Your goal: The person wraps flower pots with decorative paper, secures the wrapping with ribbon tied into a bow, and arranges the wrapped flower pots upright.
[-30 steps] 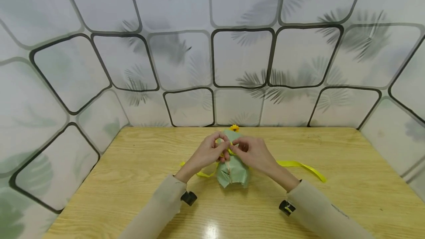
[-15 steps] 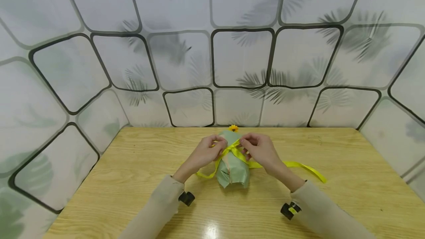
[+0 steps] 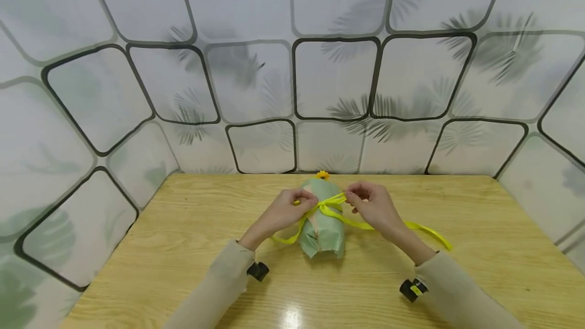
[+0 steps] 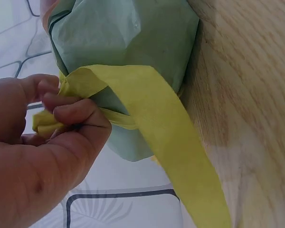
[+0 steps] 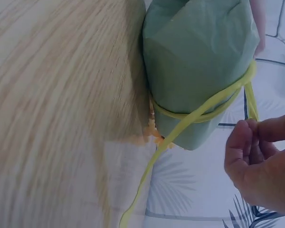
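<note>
A bouquet wrapped in pale green paper (image 3: 326, 235) lies on the table, an orange-yellow flower (image 3: 322, 175) peeking out at its far end. Round its middle runs a yellow ribbon (image 3: 330, 212), knotted on top, with loops drawn out to either side. My left hand (image 3: 289, 209) pinches the ribbon loop left of the knot; in the left wrist view a folded bit of ribbon (image 4: 45, 122) pokes out from between the fingers. On the other side my right hand (image 3: 372, 207) pinches a loop between thumb and forefinger, its strands (image 5: 251, 102) stretched from the knot.
The wooden table (image 3: 205, 217) extends to both sides. One ribbon tail (image 3: 429, 231) trails across it to the right, and another tail (image 3: 285, 240) curves down on the left. Behind the table's far edge rises a patterned wall covering (image 3: 256, 80).
My right hand has moved to the right, away from the knot, drawing a ribbon loop out with it. The left hand stays near the knot. The bow on top has come into view.
</note>
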The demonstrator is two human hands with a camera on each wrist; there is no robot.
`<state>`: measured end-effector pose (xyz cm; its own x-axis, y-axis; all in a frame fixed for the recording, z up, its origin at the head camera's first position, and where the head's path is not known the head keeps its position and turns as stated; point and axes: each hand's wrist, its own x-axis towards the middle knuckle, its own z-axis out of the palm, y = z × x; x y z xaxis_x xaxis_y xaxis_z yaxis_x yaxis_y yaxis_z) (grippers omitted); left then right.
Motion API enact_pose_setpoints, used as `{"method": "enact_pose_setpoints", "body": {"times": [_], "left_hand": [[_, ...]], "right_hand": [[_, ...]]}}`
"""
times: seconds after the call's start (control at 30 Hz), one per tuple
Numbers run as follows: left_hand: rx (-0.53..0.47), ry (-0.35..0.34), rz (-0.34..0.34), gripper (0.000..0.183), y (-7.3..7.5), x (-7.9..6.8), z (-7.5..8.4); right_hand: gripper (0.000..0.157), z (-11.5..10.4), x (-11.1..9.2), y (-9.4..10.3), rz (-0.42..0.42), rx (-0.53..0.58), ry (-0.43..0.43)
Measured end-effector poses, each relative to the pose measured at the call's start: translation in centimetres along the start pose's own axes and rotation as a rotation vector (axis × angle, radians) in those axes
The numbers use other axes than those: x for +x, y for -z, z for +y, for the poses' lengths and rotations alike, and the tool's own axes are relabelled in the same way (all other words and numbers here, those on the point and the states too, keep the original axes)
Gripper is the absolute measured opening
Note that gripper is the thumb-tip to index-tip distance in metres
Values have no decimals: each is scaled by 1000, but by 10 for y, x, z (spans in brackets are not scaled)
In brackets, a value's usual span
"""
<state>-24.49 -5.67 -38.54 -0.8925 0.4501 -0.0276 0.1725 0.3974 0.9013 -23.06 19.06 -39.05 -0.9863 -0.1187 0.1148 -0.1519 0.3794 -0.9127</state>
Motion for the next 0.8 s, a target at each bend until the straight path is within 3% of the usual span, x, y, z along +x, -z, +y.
{"method": "enact_pose_setpoints", "body": {"times": [0.23,0.33,0.5,0.67,0.8], "left_hand": [[-50,-98,-36,29,12,-6,-5],[-94,-111,-11,30,14,-8,-4],[-88,-105,71,26,14,-10,-5],[-35,-74,153,21,12,-12,-7],[26,-89,177,21,14,-13,-9]], "right_hand": [[34,-2,-1,-3,-110,162,-88],[41,-4,0,-3,-126,223,-123],[36,-9,-1,-3,-111,292,-156],[33,-11,-3,-3,-88,305,-163],[24,-7,-3,-2,-45,214,-128]]}}
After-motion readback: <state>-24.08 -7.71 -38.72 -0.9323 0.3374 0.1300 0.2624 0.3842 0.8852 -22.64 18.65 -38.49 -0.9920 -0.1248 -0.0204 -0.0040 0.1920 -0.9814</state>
